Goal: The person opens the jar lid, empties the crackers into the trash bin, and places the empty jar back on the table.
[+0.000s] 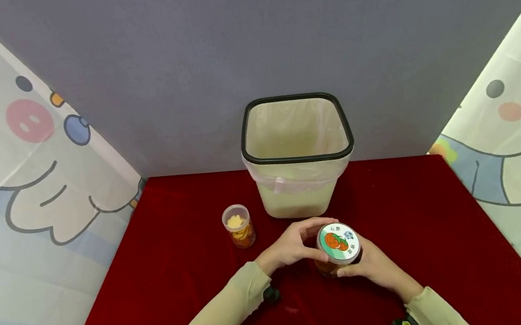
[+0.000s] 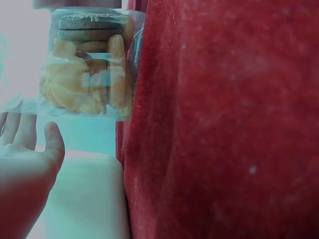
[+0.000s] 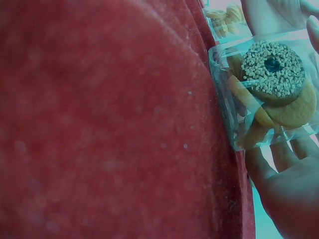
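Note:
A clear jar of cookies, one of them ring-shaped and topped with nuts, stands upright on the red cloth. Its round lid is white and green with an orange fruit picture. My left hand curves about the left of the lid, thumb at its near-left edge and fingertips at its far edge. From the right, my right hand grips the jar's body, thumb in front. The right fingers behind the jar are mostly hidden in the head view.
A cream waste bin with a black rim and a liner bag stands behind the hands. Left of it is a smaller clear jar of yellow cookies. The red cloth reaches a grey wall at the back.

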The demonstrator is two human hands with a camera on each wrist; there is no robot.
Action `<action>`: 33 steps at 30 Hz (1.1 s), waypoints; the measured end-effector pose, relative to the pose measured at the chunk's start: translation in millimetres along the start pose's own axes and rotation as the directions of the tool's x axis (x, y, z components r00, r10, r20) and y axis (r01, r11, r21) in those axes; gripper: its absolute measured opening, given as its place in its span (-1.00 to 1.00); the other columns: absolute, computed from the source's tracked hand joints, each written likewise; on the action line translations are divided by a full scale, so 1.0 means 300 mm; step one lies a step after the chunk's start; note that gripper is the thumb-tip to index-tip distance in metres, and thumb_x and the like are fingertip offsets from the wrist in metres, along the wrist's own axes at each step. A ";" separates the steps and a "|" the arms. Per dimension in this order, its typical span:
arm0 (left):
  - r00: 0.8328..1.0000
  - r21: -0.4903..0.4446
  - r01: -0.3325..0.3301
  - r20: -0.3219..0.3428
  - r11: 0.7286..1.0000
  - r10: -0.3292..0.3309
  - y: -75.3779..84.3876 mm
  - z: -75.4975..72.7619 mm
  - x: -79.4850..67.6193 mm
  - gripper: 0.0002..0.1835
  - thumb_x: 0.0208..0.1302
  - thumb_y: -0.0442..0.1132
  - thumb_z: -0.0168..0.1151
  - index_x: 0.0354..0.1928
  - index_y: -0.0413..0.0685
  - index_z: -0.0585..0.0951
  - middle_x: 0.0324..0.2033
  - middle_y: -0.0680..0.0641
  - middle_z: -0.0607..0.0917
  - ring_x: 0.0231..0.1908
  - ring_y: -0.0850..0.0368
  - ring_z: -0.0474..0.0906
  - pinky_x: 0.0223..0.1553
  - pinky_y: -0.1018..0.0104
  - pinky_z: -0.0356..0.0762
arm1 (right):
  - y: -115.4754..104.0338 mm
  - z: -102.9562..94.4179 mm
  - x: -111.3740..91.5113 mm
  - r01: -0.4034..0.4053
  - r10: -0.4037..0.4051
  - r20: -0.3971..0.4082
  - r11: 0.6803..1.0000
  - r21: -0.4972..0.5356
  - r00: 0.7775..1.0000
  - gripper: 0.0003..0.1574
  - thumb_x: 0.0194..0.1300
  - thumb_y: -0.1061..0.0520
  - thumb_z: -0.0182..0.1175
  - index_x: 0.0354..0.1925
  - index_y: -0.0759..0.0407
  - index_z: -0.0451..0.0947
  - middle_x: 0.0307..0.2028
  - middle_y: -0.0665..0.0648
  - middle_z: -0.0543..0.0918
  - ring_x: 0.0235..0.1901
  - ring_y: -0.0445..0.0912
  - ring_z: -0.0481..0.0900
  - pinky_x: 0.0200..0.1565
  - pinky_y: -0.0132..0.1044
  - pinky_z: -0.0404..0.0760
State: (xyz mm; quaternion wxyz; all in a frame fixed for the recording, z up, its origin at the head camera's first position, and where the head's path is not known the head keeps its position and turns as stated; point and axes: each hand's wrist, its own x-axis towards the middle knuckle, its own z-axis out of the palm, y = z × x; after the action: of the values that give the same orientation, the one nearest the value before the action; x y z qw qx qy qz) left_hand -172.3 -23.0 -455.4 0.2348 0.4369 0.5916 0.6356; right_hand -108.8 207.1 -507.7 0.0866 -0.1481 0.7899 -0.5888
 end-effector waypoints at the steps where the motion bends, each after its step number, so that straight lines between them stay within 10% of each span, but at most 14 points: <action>1: 1.000 0.007 -0.006 -0.008 1.000 0.006 -0.001 -0.001 -0.002 -0.25 0.02 -0.54 0.33 0.30 -0.38 0.26 0.23 -0.30 0.37 0.22 0.01 0.35 0.22 0.03 0.24 | 0.000 0.000 0.001 0.001 -0.001 0.001 1.000 -0.002 1.000 0.18 -0.15 0.15 0.53 0.37 -0.06 0.13 0.20 -0.04 0.41 0.17 -0.17 0.36 0.11 -0.47 0.29; 15: 0.989 0.077 -0.026 -0.146 0.997 0.037 -0.016 -0.006 -0.026 -0.40 0.04 -0.49 0.35 0.18 -0.36 0.43 0.15 -0.24 0.47 0.10 0.14 0.41 -0.06 -0.12 0.43 | 0.006 -0.001 0.006 0.002 -0.002 0.008 1.000 -0.016 1.000 0.10 -0.10 0.12 0.51 0.34 -0.16 0.17 0.20 -0.05 0.42 0.16 -0.15 0.39 0.12 -0.45 0.29; 33: 0.996 0.129 -0.006 -0.090 0.992 0.018 -0.058 0.015 0.001 -0.12 -0.07 -0.51 0.42 0.35 -0.08 0.26 0.25 -0.08 0.39 0.14 0.15 0.40 0.12 0.21 0.36 | -0.009 0.000 0.000 -0.010 0.010 0.001 1.000 0.001 1.000 0.21 -0.14 0.14 0.53 0.40 -0.08 0.09 0.23 -0.02 0.39 0.19 -0.20 0.34 0.11 -0.49 0.27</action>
State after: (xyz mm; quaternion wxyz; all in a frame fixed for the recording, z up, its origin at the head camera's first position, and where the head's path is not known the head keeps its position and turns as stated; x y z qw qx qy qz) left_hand -172.4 -17.1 -472.3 0.1750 0.4252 0.6386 0.6171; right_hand -108.3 206.3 -505.1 0.0899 -0.1447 0.7904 -0.5885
